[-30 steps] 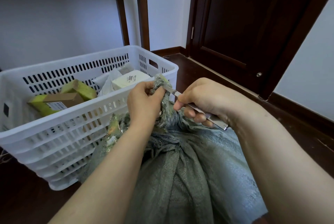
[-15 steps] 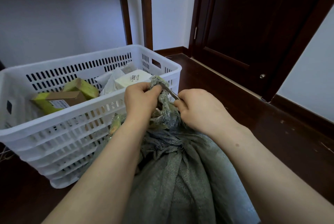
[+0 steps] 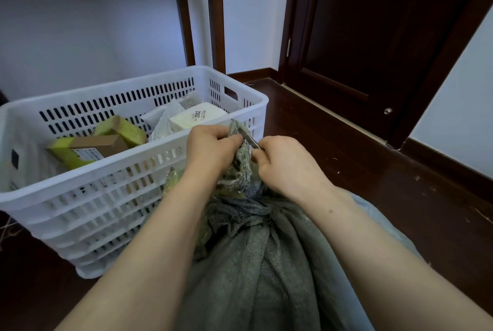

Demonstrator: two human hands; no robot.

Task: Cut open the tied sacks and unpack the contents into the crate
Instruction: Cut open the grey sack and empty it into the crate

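Sack [image 3: 240,272] lies on the dark floor [image 3: 360,175] just right of the white crate [image 3: 80,178]; your left hand [image 3: 210,149] grips its knotted neck, your right hand [image 3: 288,165] clamped on a blade [image 3: 248,139] touching it.

Bare room in a home, floor level

Dark wooden floorboards [image 3: 346,170] spread to the right of the right hand [image 3: 288,162], and beyond it a dark panelled door [image 3: 360,37] with a metal hinge [image 3: 288,47] sits in its frame. Dark skirting [image 3: 448,162] edges the pale painted walls [image 3: 80,23]. Beyond the left hand [image 3: 210,149], 2 dark wooden furniture legs [image 3: 215,10] rise against the wall, and a white slotted plastic crate [image 3: 80,213] of boxed parcels [image 3: 93,146] stands on the floor to that hand's left.
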